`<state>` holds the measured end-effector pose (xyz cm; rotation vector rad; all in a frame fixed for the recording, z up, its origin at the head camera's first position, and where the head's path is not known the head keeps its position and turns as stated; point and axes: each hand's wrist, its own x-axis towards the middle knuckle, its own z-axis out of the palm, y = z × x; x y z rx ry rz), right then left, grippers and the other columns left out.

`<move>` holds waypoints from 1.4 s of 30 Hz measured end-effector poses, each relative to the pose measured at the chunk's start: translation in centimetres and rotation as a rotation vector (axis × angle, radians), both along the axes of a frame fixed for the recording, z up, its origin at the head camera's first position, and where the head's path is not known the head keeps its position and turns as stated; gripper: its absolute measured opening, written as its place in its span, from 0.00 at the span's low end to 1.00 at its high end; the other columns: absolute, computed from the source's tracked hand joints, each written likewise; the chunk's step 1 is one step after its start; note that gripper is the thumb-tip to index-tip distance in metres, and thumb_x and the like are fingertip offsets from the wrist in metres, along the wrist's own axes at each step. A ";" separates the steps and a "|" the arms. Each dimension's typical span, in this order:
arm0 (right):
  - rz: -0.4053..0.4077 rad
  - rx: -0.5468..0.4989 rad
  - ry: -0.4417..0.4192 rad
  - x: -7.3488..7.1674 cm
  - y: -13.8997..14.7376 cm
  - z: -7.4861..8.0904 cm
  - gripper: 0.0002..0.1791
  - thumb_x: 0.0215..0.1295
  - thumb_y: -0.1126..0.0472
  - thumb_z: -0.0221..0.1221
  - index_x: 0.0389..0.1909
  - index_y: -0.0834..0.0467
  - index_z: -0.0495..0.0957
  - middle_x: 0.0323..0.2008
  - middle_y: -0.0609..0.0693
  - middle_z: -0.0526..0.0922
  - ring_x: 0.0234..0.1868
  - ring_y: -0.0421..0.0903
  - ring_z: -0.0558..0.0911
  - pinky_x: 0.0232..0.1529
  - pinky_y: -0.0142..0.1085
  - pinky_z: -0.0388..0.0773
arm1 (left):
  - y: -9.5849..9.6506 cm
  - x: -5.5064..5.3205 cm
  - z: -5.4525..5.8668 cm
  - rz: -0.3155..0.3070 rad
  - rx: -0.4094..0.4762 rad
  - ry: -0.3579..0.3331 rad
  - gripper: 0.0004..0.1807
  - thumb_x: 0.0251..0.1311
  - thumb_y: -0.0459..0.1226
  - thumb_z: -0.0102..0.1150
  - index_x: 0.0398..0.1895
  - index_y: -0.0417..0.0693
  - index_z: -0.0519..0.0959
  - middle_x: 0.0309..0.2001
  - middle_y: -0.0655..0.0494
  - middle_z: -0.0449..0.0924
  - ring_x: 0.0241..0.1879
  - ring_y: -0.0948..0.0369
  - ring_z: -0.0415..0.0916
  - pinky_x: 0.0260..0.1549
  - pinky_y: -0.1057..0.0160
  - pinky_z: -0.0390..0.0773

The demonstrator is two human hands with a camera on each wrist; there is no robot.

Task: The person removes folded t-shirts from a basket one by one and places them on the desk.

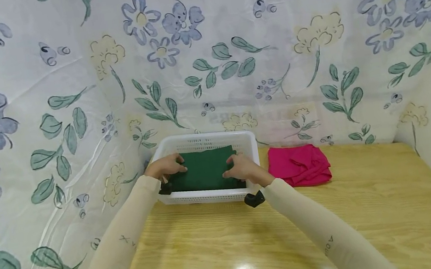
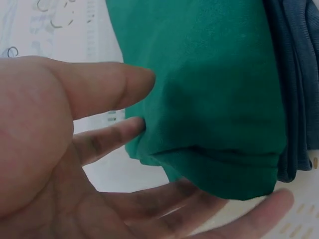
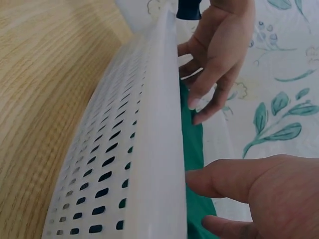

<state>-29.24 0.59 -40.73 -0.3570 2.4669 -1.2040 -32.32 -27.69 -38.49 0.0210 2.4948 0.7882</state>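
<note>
A folded green cloth (image 1: 205,168) lies flat inside a white perforated plastic basket (image 1: 209,134). My left hand (image 1: 166,166) is at its left end. The left wrist view shows that hand's thumb and fingers spread around the end of the green cloth (image 2: 214,89), not closed on it. Dark blue folded fabric (image 2: 299,89) lies beside and beneath the green. At the right end, my right hand (image 1: 243,169) reaches in over the basket with fingers loosely bent. In the right wrist view, its thumb and a finger are against the green cloth (image 3: 195,142); the basket wall hides part.
A crumpled pink-red cloth (image 1: 299,166) lies on the wooden table (image 1: 296,224) just right of the basket. Floral fabric (image 1: 232,80) hangs behind and at both sides of the table. The basket stands near the back left edge.
</note>
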 end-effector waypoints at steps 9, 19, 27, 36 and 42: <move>-0.059 -0.153 -0.093 -0.6 0.0 -0.7 0.30 0.71 0.60 0.65 0.70 0.62 0.68 0.62 0.61 0.75 0.45 0.53 0.83 0.51 0.45 0.83 | -0.3 -0.5 -0.3 0.031 0.040 -0.030 0.29 0.77 0.41 0.52 0.73 0.40 0.58 0.69 0.26 0.58 0.48 0.36 0.75 0.43 0.43 0.80; -0.030 -0.303 -0.170 -0.9 0.2 -1.1 0.32 0.70 0.63 0.65 0.72 0.60 0.66 0.64 0.61 0.72 0.53 0.55 0.81 0.44 0.44 0.86 | -0.2 -0.4 0.1 0.057 0.090 -0.034 0.27 0.77 0.41 0.52 0.73 0.42 0.60 0.48 0.42 0.66 0.29 0.57 0.64 0.32 0.59 0.75; -0.045 -0.354 -0.168 -0.8 -0.2 -1.4 0.33 0.69 0.68 0.64 0.73 0.63 0.64 0.65 0.64 0.68 0.47 0.56 0.84 0.43 0.43 0.86 | 0.4 -0.4 0.8 0.056 0.140 -0.043 0.28 0.76 0.42 0.51 0.71 0.36 0.61 0.73 0.32 0.53 0.58 0.45 0.67 0.45 0.52 0.81; -0.055 -0.347 -0.173 -1.4 -0.4 -1.7 0.31 0.70 0.66 0.65 0.71 0.60 0.67 0.71 0.62 0.66 0.50 0.55 0.84 0.42 0.43 0.86 | 0.4 -0.5 1.0 0.125 0.146 -0.043 0.23 0.79 0.43 0.48 0.69 0.42 0.64 0.72 0.35 0.54 0.50 0.47 0.68 0.38 0.52 0.78; -0.045 -0.356 -0.179 -1.5 -0.7 -2.0 0.29 0.71 0.64 0.64 0.71 0.58 0.68 0.72 0.61 0.64 0.58 0.57 0.80 0.45 0.44 0.85 | 0.1 -0.6 0.8 0.157 0.212 -0.004 0.23 0.78 0.43 0.51 0.70 0.44 0.67 0.71 0.36 0.59 0.36 0.53 0.71 0.39 0.52 0.80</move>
